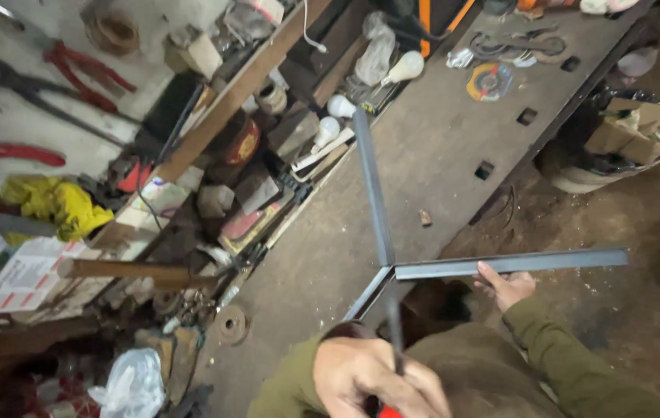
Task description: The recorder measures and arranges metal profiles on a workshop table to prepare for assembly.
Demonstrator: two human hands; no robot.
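Grey steel bars meet at a joint (pixel 390 268) over the edge of a metal workbench (pixel 438 147). One bar (pixel 372 186) lies along the bench top and another bar (pixel 516 262) sticks out to the right over the floor. My right hand (pixel 506 285) grips that right-hand bar from below, close to the joint. My left hand (pixel 376 379) is closed around a red-handled tool (pixel 396 340) whose thin dark shaft points up toward the joint. A short third bar (pixel 365 294) slants down-left from the joint.
Light bulbs (pixel 403 68), boxes and clutter line the bench's left side. A grinding disc (pixel 489 81) lies further along the bench. Bolt cutters (pixel 74 73) hang on the wall and a wooden-handled hammer (pixel 128 271) lies at the left. A bin of cardboard (pixel 624 139) stands on the dirt floor at the right.
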